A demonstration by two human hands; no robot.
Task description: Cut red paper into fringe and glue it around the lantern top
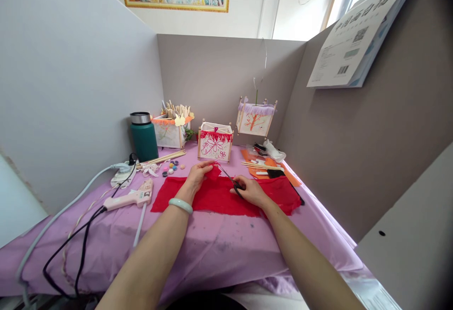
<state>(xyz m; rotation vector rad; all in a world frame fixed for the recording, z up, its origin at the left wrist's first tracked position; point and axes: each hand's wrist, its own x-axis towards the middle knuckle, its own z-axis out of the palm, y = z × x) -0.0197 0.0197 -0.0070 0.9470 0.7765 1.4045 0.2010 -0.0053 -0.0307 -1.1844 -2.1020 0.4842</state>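
Observation:
My left hand [198, 177] pinches a small piece of red fabric [213, 172], lifted a little above the table. In my right hand [249, 189] is a pair of scissors [236, 185] with dark handles, my fingers closed in its loops. Its blades point up and left, toward the piece in my left hand; whether they touch it I cannot tell. Beneath both hands a wide red cloth [219, 199] lies spread flat. Just behind them stands a small white box lantern [215, 146] with a red fringe and a pink flower drawing.
On the left are a pink glue gun [130, 199] with cables, a power strip [123, 176] and a green bottle [144, 138]. A box of sticks [168, 132] stands behind. A purple-fringed lantern [255, 119] hangs at back right, above orange sheets [292, 175] and sticks.

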